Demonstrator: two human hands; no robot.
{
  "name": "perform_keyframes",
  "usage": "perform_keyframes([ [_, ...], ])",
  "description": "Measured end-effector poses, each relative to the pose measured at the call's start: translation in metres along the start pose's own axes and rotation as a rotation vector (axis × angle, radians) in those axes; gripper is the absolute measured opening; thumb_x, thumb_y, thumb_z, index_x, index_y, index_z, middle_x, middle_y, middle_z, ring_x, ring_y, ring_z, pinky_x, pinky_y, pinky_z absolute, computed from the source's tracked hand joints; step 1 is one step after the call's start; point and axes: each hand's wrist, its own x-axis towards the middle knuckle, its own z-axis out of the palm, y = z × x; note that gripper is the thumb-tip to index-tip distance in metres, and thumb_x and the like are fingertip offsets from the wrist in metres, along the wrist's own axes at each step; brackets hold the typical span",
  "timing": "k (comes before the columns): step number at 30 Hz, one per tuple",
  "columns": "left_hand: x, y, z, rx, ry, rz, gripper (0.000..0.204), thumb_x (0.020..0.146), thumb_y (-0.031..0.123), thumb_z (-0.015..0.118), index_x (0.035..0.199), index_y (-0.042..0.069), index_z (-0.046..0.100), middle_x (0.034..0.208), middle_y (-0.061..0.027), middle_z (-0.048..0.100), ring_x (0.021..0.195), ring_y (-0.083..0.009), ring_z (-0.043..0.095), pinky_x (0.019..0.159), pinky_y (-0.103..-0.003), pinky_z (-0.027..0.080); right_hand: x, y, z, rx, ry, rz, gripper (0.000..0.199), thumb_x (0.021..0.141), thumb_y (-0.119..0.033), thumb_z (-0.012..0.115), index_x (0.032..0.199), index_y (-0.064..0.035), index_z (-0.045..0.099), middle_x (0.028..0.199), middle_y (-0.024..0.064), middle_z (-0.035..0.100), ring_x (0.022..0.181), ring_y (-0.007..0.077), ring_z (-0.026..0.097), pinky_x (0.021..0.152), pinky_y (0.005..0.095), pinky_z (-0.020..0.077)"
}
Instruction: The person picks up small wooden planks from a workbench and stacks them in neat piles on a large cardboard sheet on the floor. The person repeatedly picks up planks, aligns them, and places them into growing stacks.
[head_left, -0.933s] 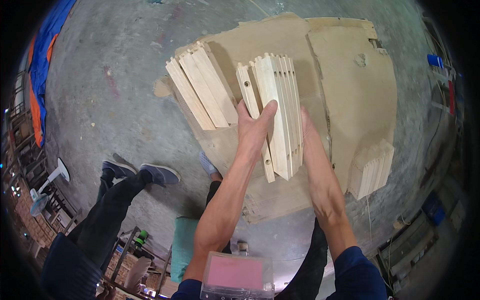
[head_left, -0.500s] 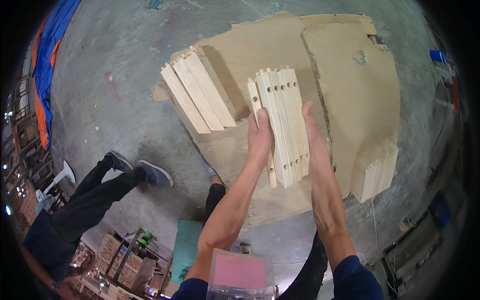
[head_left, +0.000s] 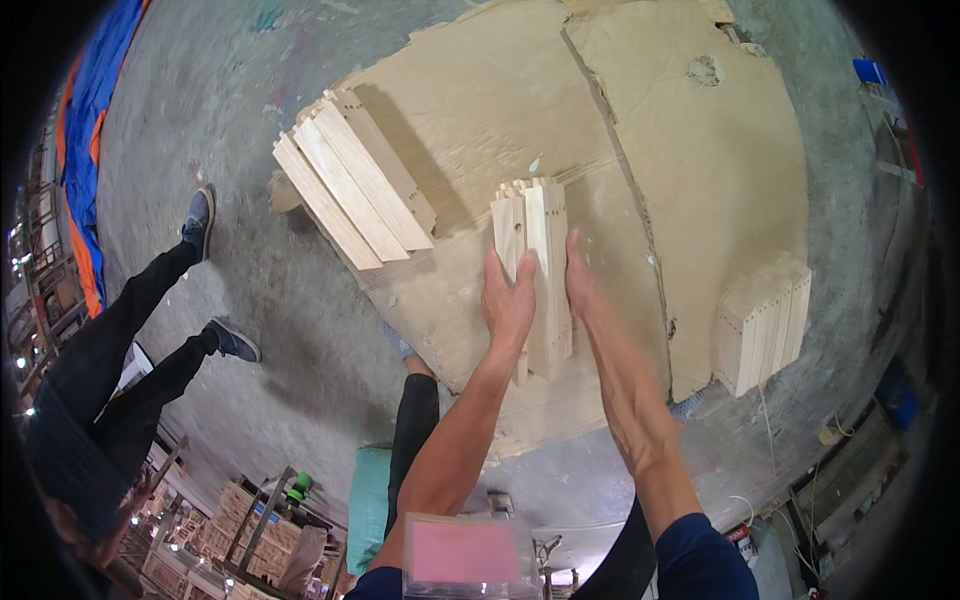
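Both of my hands hold a bundle of pale wooden slats (head_left: 540, 250) with small drilled holes, pressed together on edge above a sheet of brown board (head_left: 480, 120) on the floor. My left hand (head_left: 508, 300) grips the bundle's left side. Against its right side lies my right hand (head_left: 582, 290), flat. A stack of similar slats (head_left: 350, 180) lies on the board to the left. Another stack of slats (head_left: 765, 325) stands at the board's right edge.
A second brown board (head_left: 710, 150) lies to the right over the grey concrete floor (head_left: 200, 120). Another person in dark trousers and dark shoes (head_left: 120, 340) stands at the left. A blue and orange tarp (head_left: 85, 130) runs along the far left. Crates sit at lower left.
The slat bundle has been squeezed narrower and moved lower and away from me between both hands. The person at the left has stepped, feet shifting upward in view.
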Motion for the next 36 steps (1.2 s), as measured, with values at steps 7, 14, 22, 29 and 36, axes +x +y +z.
perform_keyframes([
  [7, 0.017, -0.059, 0.011, 0.186, 0.061, 0.190, 0.066, 0.095, 0.036, 0.063, 0.149, 0.003, 0.040, 0.131, -0.0258, 0.061, 0.122, -0.0394, 0.059, 0.103, -0.044, 0.045, 0.033, 0.048, -0.026, -0.435, 0.262, -0.289, 0.082, 0.104, -0.063, 0.026, 0.110, 0.0069, 0.068, 0.107, 0.0218, 0.070, 0.099, 0.0293, 0.063, 0.091, 0.0435, 0.0462],
  [14, 0.018, -0.056, 0.016, -0.012, 0.055, 0.213, 0.062, 0.096, 0.033, 0.066, 0.146, 0.004, 0.044, 0.123, -0.0232, 0.066, 0.113, -0.0344, 0.065, 0.096, -0.040, 0.049, 0.015, 0.029, -0.010, -0.509, 0.490, -0.258, 0.077, 0.106, -0.057, 0.029, 0.103, 0.0095, 0.067, 0.101, 0.0280, 0.068, 0.100, 0.0412, 0.063, 0.090, 0.0438, 0.0470],
  [22, 0.013, -0.054, 0.029, 0.013, 0.177, 0.166, 0.062, 0.089, 0.038, 0.074, 0.136, 0.003, 0.052, 0.113, -0.0201, 0.070, 0.106, -0.0325, 0.067, 0.092, -0.040, 0.050, 0.000, 0.011, -0.017, -0.521, 0.365, -0.337, 0.067, 0.101, -0.047, 0.050, 0.142, 0.0057, 0.045, 0.130, 0.0281, 0.059, 0.118, 0.0363, 0.061, 0.101, 0.0441, 0.0448],
  [29, 0.015, -0.054, 0.021, -0.276, -0.190, 0.165, 0.069, 0.097, 0.031, 0.065, 0.151, 0.002, 0.035, 0.139, -0.0194, 0.056, 0.128, -0.0265, 0.054, 0.107, -0.037, 0.042, -0.010, 0.021, -0.032, -0.402, 0.073, -0.392, 0.112, 0.073, -0.038, 0.083, 0.154, 0.0066, 0.019, 0.140, 0.0282, 0.050, 0.132, 0.0351, 0.051, 0.108, 0.0410, 0.0423],
  [36, 0.021, -0.082, 0.026, -0.471, -0.404, 0.030, 0.068, 0.103, 0.029, 0.055, 0.156, -0.001, 0.024, 0.152, -0.0193, 0.041, 0.141, -0.0263, 0.039, 0.117, -0.036, 0.030, -0.010, 0.010, -0.026, -0.272, 0.009, -0.337, 0.105, 0.074, -0.027, 0.083, 0.153, 0.0060, 0.023, 0.137, 0.0246, 0.053, 0.125, 0.0309, 0.056, 0.104, 0.0389, 0.0462],
])
